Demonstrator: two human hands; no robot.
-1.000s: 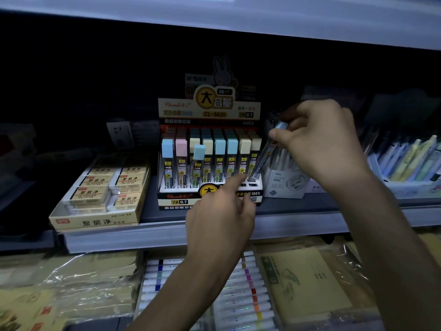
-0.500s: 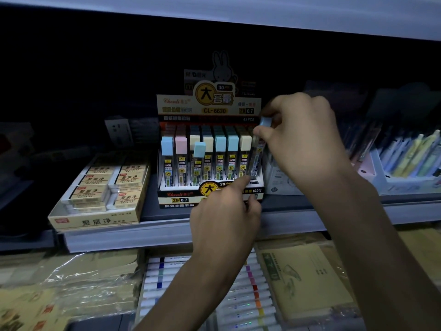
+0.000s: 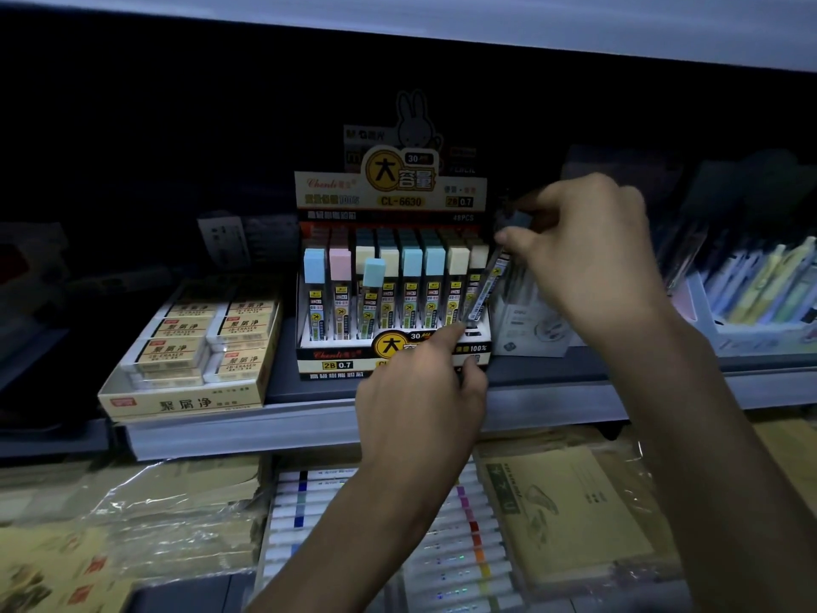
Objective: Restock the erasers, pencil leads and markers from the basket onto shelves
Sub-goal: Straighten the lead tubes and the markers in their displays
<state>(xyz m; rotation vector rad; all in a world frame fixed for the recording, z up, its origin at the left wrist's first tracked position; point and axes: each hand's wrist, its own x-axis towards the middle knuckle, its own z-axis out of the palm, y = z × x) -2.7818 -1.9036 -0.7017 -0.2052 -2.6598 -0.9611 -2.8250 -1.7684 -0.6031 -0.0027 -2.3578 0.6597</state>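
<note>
A display box of pencil lead tubes [image 3: 340, 362] stands on the middle shelf, its tubes capped in blue, pink and cream. My right hand [image 3: 583, 258] pinches one lead tube [image 3: 488, 287] by its blue cap and holds it tilted over the box's right end. My left hand [image 3: 420, 395] is in front of the box, with its index finger touching the tube's lower end and the other fingers curled. An open box of erasers [image 3: 194, 342] lies on the shelf to the left. Markers [image 3: 305, 515] lie on the shelf below.
A tray of pens [image 3: 760, 303] stands at the right of the shelf, with a small white box [image 3: 526, 329] beside the lead display. Wrapped notebooks [image 3: 561, 506] lie on the lower shelf. The shelf above [image 3: 486, 19] overhangs.
My right hand has drawn back a little to the right and tilted the lead tube, its lower end still at the box's right end. My left index finger stays at the tube's base.
</note>
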